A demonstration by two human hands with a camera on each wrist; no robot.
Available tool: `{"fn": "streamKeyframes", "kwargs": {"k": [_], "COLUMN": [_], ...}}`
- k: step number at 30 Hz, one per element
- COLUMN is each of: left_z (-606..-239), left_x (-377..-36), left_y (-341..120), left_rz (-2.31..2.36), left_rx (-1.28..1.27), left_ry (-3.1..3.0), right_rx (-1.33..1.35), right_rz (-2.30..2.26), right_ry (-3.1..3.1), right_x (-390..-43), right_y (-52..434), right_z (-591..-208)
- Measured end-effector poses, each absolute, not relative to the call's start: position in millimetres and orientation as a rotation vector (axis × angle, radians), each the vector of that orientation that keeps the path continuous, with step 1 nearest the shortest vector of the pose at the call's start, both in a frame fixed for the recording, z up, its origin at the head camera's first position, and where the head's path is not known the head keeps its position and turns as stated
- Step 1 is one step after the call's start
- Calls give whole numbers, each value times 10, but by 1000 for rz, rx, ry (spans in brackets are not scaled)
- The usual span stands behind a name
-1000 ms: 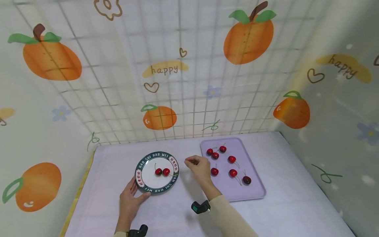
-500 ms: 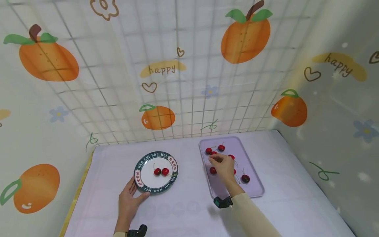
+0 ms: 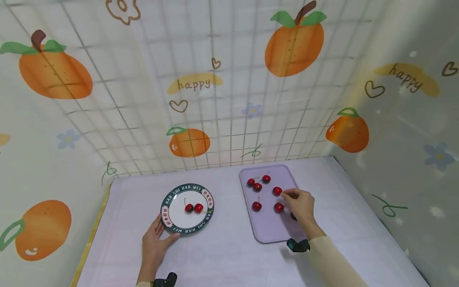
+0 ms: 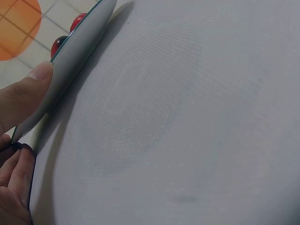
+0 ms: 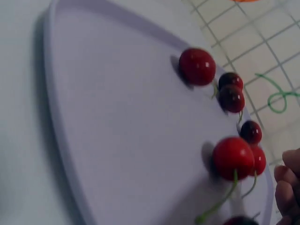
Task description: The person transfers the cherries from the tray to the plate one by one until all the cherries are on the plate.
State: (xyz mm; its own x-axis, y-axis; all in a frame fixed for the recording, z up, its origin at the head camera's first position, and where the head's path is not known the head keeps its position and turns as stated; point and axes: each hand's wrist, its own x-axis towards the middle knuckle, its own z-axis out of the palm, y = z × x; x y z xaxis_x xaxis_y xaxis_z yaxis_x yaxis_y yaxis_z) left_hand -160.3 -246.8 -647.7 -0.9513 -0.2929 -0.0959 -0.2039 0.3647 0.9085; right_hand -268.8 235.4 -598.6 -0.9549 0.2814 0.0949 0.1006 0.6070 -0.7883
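The relation that mattered most was between the right hand (image 3: 302, 207) and a glossy, round, bright red cherry (image 3: 277, 191) on the right side of a pale lilac rectangular tray (image 3: 267, 231). In the head view the cherry lay just left of the right fingertips and slightly beyond them, with its thin stem running back toward them. Thumb and forefinger were drawn together beside that stem, but whether they pinched it could not be told; the right wrist view caught only part of the fingers at its edge. Being round, the cherry had no long axis beyond the line of its stem. Another red cherry (image 3: 279, 207) sat near it, closer to the person, and a dark red cherry (image 3: 293, 216) was partly hidden by the hand. The left hand (image 3: 155, 241) was well apart, off to the left, holding a round white plate with a dark green lettered rim (image 3: 181, 219) by its near left edge, thumb and fingers spread along it. Two red cherries (image 3: 198, 208) lay on this plate, and a strip of the white cloth-covered surface (image 3: 226, 227) separated it from the tray.
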Motion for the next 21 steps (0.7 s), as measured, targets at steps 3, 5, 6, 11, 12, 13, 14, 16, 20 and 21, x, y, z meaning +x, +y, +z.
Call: {"fn": "streamKeyframes", "kwargs": {"k": [3, 5, 6, 11, 12, 13, 14, 16, 20, 21], "left_z": [-6482, -6480, -6475, -6451, -6450, -6450, -6450, -6445, -6424, -6417], "left_x": [-1600, -1598, -1596, -1590, -1591, -1593, -1594, -1594, -1594, -1594], "left_y": [-2471, -2466, -2463, -2449, -2448, -2448, -2449, -2444, -2442, -2439], "left_rz": [-1668, -1668, -1669, -1669, -1666, -1662, -1657, -1650, -1646, -1645], "left_rx": [465, 464, 465, 470, 472, 474, 474, 483, 493, 498], "left_ry": [-2527, -2525, -2523, -2519, -2520, -2522, -2523, -2530, -2538, -2541], "right_rx": [-317, -314, -312, -313, -317, -320, -328, -340, -355, -353], "right_rz": [1200, 1182, 1167, 1131, 1125, 1124, 1123, 1116, 1091, 1083], "right_ry": [-2660, -2670, -2680, -2760, -2782, -2804, -2823, -2864, -2917, -2923], "right_x": [-2686, -2674, -2670, -2637, -2636, -2634, -2632, -2631, -2635, -2637], "right_y": [2483, 2552, 2584, 2658, 2663, 2668, 2669, 2673, 2661, 2658], "right_z": [-6031, -6050, -6064, -6070, -6063, -6055, -6050, -6039, -6028, -6026]}}
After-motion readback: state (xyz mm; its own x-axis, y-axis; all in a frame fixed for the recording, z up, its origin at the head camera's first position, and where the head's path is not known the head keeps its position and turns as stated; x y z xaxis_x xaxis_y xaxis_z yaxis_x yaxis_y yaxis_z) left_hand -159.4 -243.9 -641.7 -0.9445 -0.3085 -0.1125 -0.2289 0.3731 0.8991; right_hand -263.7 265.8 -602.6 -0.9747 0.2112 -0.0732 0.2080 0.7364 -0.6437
